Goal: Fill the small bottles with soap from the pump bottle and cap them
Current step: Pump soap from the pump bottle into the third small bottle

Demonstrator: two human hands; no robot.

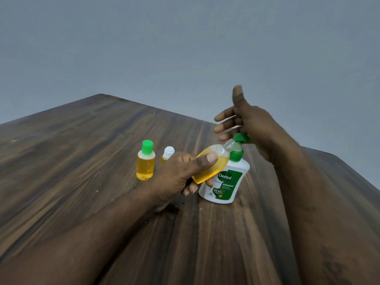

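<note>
Left hand (pixel 181 173) grips bottle (pixel 207 172) over wooden table (pixel 82 140), grey wall (pixel 185 48) behind.

The pump bottle (pixel 225 182) is white and green, the green-capped bottle (pixel 145 164) yellow, the table (pixel 82 151) dark wood-grained.

We have just one wide-angle head view, aimed forward and down, close over the table (pixel 82 151), its far corner and the wall (pixel 185 48) behind in frame.
</note>
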